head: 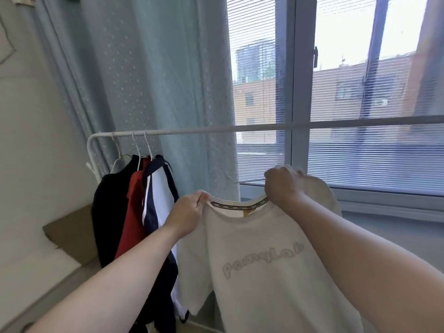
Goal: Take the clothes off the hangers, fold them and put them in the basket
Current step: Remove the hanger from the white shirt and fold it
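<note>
Cream-white cotton, printed with pale outline lettering across the chest, makes up the T-shirt (262,260) held up in the head view. Left hand (189,213) is closed in a pinch on the collar at the left shoulder; right hand (284,185) is closed in a fist on the collar at the right shoulder. This two-point hold keeps the neckline stretched and lets the body of the garment hang flat, a practical starting position for folding. No hanger is visible inside the neckline; whether one sits under the right hand cannot be told.

White clothes rail (240,128) runs across the view above the hands, in front of the window (360,92) and the blue-green curtain (156,80). At the left end of the rail, three white hangers (134,150) carry a black garment (110,207), a red garment (133,212) and a navy-and-white garment (159,195), pressed close together. These are judged to be pending work. The T-shirt hangs below the rail, clear of it and just right of the hung garments.

Basket: not in view. Brown board (72,234) lies on the floor at the left wall.
</note>
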Motion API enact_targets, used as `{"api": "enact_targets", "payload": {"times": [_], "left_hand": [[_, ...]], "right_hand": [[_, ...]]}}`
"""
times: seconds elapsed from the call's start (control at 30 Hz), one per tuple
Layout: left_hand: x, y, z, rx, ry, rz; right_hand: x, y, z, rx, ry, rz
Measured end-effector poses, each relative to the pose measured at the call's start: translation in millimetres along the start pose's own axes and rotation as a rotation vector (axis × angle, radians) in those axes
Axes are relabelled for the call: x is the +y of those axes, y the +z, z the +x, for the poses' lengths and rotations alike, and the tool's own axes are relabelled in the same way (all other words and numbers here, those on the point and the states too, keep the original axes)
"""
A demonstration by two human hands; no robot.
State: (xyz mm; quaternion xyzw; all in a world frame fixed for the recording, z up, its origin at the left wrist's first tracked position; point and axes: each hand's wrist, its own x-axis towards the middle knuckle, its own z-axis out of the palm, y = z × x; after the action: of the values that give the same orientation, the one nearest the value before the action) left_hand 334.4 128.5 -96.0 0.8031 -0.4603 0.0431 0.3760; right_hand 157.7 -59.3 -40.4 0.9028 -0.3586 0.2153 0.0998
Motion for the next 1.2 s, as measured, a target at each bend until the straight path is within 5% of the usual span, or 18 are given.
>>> {"api": "enact_targets", "payload": {"times": [0.27,0.67,1.0,1.2], "left_hand": [[27.6,6.6,6.3,0.271,-0.042,-0.097],[-7.8,-59.8,-5.6,0.44,-0.205,0.25],[-61.3,-140.7,-47.3,0.636,-0.395,0.331],[-78.2,-174.9,-82.6,0.761,-0.558,0.41]], "right_hand": [[-41.7,15.8,-1.0,-0.005,-0.073,0.202],[-114.1,33.8,5.0,-0.062,-0.272,0.509],[-170.8,46.9,15.7,-0.279,-0.119,1.144],[-210.2,45.3,6.5,-0.519,-0.145,1.322]]}}
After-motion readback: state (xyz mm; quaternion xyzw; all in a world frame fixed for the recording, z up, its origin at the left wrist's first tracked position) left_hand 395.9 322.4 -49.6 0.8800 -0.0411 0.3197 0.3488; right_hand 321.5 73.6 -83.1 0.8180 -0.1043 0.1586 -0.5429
